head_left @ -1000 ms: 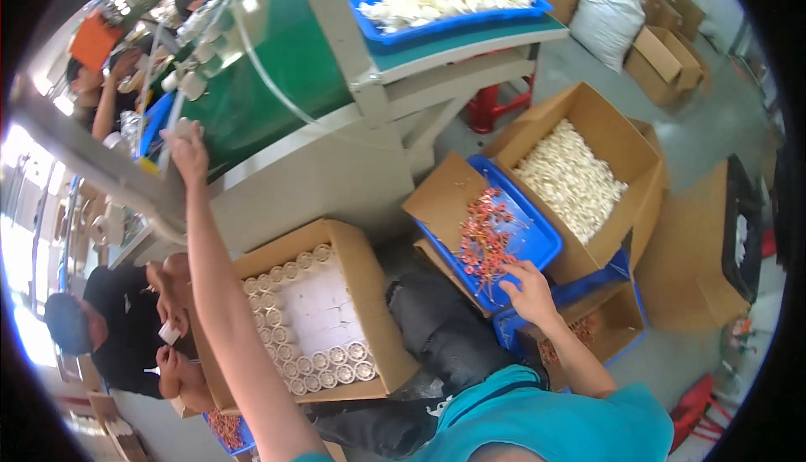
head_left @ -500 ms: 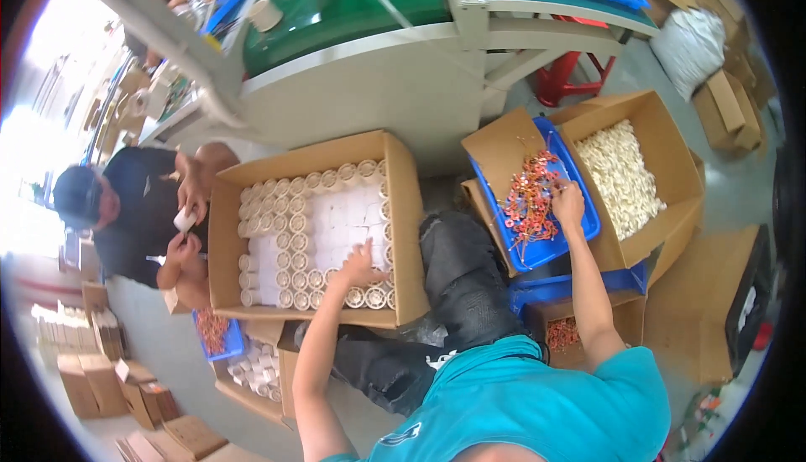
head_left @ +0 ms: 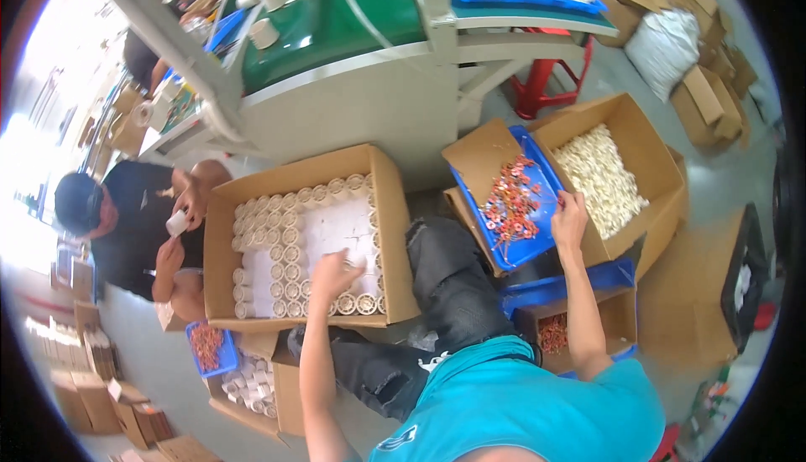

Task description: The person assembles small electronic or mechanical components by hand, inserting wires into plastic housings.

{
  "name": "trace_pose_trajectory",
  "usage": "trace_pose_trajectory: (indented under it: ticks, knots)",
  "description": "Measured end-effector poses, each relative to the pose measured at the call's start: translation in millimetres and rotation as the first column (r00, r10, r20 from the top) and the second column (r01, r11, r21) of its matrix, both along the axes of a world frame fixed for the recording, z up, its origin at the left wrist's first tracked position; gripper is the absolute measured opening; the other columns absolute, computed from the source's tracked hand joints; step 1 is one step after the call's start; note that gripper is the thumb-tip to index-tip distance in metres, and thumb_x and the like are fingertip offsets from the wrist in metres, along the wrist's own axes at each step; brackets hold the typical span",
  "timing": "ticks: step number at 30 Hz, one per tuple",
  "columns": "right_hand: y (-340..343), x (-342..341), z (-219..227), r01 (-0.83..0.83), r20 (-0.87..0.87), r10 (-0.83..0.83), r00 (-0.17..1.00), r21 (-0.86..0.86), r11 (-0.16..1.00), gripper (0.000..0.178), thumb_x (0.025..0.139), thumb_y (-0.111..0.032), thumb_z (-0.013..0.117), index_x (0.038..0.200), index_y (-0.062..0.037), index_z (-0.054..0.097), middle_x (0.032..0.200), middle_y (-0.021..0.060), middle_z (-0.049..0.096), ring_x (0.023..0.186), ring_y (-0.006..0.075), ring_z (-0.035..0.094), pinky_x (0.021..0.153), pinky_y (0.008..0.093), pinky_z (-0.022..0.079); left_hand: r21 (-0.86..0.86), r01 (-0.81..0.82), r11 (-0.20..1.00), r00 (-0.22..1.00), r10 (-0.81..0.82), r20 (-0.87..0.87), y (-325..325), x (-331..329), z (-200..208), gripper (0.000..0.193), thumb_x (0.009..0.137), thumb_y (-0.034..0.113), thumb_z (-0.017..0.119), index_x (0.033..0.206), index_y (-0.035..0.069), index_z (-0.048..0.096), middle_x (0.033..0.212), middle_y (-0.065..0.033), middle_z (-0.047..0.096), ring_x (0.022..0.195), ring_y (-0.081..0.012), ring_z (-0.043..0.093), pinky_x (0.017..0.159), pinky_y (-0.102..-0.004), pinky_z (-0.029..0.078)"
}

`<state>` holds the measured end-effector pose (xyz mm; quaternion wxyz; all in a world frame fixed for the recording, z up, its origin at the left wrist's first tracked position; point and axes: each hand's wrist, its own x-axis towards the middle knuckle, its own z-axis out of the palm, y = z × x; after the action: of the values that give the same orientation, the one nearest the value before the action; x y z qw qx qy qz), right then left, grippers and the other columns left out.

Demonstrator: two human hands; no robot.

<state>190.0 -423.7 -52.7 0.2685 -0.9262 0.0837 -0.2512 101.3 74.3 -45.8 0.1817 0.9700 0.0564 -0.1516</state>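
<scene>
My left hand [head_left: 332,276] is over the large cardboard box [head_left: 395,235], its thumb and fingers closed around a white round plastic piece [head_left: 356,266], partly hidden by the fingers. Rows of white round plastic pieces [head_left: 291,255] stand in that box, around a patch of white lining [head_left: 323,231]. At the right edge of a blue tray [head_left: 537,248], my right hand [head_left: 569,220] pinches what looks like a thin red wire [head_left: 550,202]. A tangled pile of red wired parts [head_left: 510,210] lies in the tray, beside a cardboard flap [head_left: 480,158].
Right of the tray stands a carton of small cream-coloured parts [head_left: 600,177]. A lower carton [head_left: 617,315] with red parts is beside my right forearm. Across the big box, a co-worker [head_left: 138,227] handles a white piece. A green-topped bench [head_left: 336,38] runs along the far side.
My left hand has gone from spread fingers to a closed grip on a white piece. My right hand has drawn back from the red pile to the tray's edge. The view has shifted slightly.
</scene>
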Motion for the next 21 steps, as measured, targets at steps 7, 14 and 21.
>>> trace_pose_trajectory:
  ticks: [7,14,21]
  knots:
    - [37.2,-17.4,37.8,-0.091,0.033,0.089,0.996,0.595,0.798,0.017,0.079,0.009,0.068,0.094,0.0032,0.07,0.098,0.0102,0.061,0.074,0.0193,0.067,0.063,0.0301,0.053,-0.945,0.117,-0.306,0.768,0.631,-0.109,-44.6,-73.6,49.7,0.058,0.092,0.021,0.06,0.14,-0.005,0.039,0.132,-0.0228,0.052,0.117,-0.0334,0.059,0.098,-0.0409,0.052]
    - [126.6,-68.3,62.7,-0.42,0.125,0.634,0.763,0.842,0.339,0.019,0.078,0.012,0.066,0.095,0.004,0.072,0.097,0.01,0.065,0.087,0.0173,0.068,0.077,0.0277,0.057,-0.941,-0.129,0.314,0.921,0.391,0.004,-151.3,-95.5,90.4,0.053,0.069,0.009,0.085,0.114,-0.001,0.059,0.112,-0.0136,0.065,0.101,-0.0209,0.065,0.09,-0.0372,0.051]
    - [167.8,-104.0,102.8,-0.433,0.137,0.871,0.471,0.896,0.093,0.024,0.083,0.009,0.066,0.106,0.0051,0.071,0.103,0.0118,0.069,0.094,0.0201,0.07,0.085,0.0294,0.056,-0.557,0.168,0.813,0.904,0.099,0.417,-160.2,-109.3,122.2,0.054,0.069,0.013,0.086,0.115,0.003,0.059,0.101,-0.0053,0.065,0.095,-0.0141,0.062,0.084,-0.0302,0.05]
